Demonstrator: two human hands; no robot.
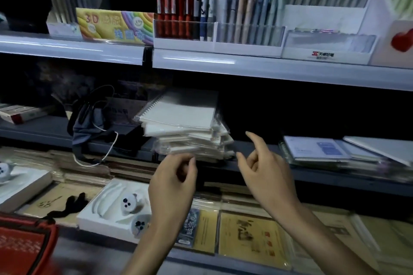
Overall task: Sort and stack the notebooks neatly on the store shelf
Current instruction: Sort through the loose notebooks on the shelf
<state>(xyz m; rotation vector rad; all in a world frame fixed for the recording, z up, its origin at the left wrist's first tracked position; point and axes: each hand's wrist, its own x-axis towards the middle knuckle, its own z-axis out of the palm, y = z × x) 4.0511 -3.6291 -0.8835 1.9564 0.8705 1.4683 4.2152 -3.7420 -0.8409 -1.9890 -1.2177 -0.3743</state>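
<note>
Both hands are hovering empty: the left hand (pixel 173 177) is loosely curled, the right hand (pixel 264 172) relaxed with its forefinger out. The ragged stack of notebooks (pixel 185 127) is sitting on the middle shelf (pixel 324 177) at the left hand's 12 o'clock and the right's 10 — left nearer, spiral edge running front to back.

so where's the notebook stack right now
In the head view, the notebook stack sits mid-frame on the middle shelf, just right of the grey face mask.
</note>
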